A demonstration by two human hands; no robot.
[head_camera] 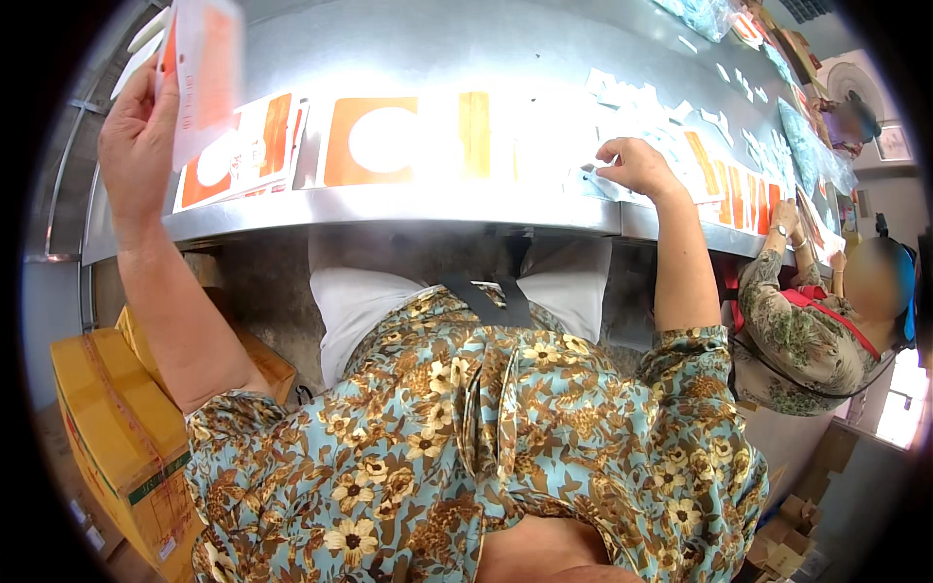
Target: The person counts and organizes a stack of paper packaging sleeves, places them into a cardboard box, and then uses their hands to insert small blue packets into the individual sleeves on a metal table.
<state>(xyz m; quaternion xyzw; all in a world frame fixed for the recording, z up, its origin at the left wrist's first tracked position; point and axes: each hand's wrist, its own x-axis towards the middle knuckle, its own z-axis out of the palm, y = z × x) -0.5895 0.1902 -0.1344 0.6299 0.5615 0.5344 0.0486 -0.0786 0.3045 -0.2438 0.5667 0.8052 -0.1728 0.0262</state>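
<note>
My left hand (144, 138), raised at the far left above the metal table (437, 206), grips a white and orange printed packet (208, 80), which is blurred at its outer side. Below it lies a fanned stack of similar orange and white packets (275, 142). Right of that stack, an orange printed sheet with a white circle (339, 146) lies flat near the table's front edge. My right hand (638, 167) is over the table's front edge at a small pale blue piece (596, 182), with thumb and fingertips bent towards each other; whether they pinch it I cannot tell.
Small white and pale blue pieces (627, 95) lie scattered beyond my right hand. A row of orange and white packets (736, 193) leads to a co-worker (809, 335) on the right, whose hands touch the row. Clear plastic bags (805, 149) lie behind. Cardboard boxes (124, 393) stand at lower left.
</note>
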